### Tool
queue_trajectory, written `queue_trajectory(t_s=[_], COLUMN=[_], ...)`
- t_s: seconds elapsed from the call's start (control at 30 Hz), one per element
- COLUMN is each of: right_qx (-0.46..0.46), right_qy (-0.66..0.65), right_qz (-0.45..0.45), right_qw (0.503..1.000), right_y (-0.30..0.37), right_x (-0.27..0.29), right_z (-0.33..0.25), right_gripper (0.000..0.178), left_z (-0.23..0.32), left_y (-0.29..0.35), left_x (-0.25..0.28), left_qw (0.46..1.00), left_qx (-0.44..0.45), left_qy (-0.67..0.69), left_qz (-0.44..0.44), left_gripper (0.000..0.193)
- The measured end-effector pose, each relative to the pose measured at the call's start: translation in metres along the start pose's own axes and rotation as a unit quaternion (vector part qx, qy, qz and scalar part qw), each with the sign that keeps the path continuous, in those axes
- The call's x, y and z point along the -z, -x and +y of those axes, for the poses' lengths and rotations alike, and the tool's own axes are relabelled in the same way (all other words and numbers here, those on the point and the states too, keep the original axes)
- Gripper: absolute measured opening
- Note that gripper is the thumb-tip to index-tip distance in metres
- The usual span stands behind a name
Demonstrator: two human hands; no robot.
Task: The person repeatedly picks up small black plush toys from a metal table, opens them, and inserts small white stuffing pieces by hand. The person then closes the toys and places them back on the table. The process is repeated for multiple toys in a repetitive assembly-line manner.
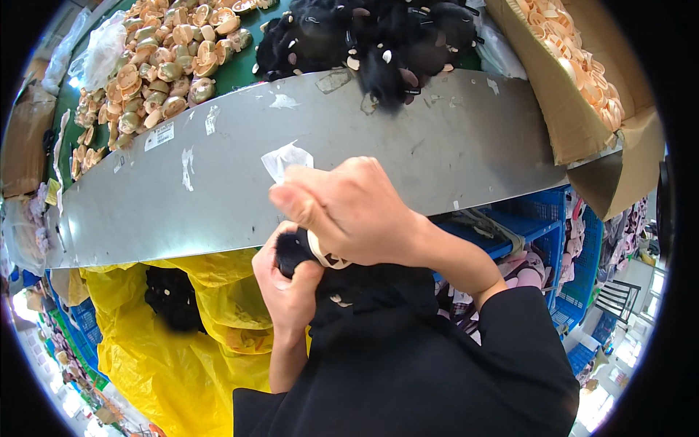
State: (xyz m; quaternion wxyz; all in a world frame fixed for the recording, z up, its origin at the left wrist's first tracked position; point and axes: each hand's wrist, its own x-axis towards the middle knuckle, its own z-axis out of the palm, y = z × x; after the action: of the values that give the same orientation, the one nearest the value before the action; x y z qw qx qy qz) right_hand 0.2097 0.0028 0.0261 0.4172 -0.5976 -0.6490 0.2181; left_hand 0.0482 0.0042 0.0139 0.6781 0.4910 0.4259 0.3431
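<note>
Centre of frame, below the grey table edge [218, 244]: left hand [291, 293] grasping a black furry piece [293, 249]; right hand [358, 210] just above, fingers curled, over a cream band [329, 256] beside the fur; cannot tell whether it grips anything; peach shells [169, 71] heaped upper left; black furry items [313, 36] piled top centre; yellow plastic [145, 357] lower left.

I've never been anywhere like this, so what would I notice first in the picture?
Probably the big yellow bag at the lower left, because it's so bright. Next, maybe the heap of peach-coloured pieces at the upper left and the fluffy black pile at the top middle. In the middle, the left hand holds a furry black thing, with the right hand close by.
</note>
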Motion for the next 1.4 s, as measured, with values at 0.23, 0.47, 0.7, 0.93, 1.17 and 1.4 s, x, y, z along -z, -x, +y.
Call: queue_trajectory(t_s=[0.23, 0.47, 0.7, 0.93, 1.17, 1.4], right_qx=[0.084, 0.062, -0.057, -0.088, 0.016, -0.061], right_qy=[0.105, -0.127, -0.332, -0.418, -0.202, -0.147], right_qz=[-0.089, 0.079, 0.126, 0.158, 0.179, 0.182], right_qw=[0.987, 0.987, 0.933, 0.89, 0.963, 0.97], right_y=[-0.009, 0.007, 0.023, 0.025, 0.036, 0.04], right_x=[-0.005, -0.023, -0.029, -0.042, -0.029, -0.02], right_z=[-0.001, 0.013, 0.007, 0.0, 0.02, 0.029], right_gripper=[0.031, 0.035, 0.048, 0.053, 0.045, 0.044], left_z=[-0.002, -0.006, -0.018, -0.007, -0.019, -0.021], left_y=[-0.001, 0.006, 0.01, 0.008, -0.009, -0.012], left_x=[0.011, 0.005, -0.004, -0.007, 0.009, -0.008], left_qw=[0.999, 0.998, 0.969, 0.961, 0.994, 0.982], left_qx=[0.036, -0.029, -0.207, -0.181, -0.092, -0.029], left_qy=[0.021, -0.043, -0.119, -0.166, 0.03, 0.188], left_qz=[-0.033, -0.019, 0.071, 0.127, 0.046, -0.002], left_gripper=[0.024, 0.037, 0.037, 0.027, 0.015, 0.011])
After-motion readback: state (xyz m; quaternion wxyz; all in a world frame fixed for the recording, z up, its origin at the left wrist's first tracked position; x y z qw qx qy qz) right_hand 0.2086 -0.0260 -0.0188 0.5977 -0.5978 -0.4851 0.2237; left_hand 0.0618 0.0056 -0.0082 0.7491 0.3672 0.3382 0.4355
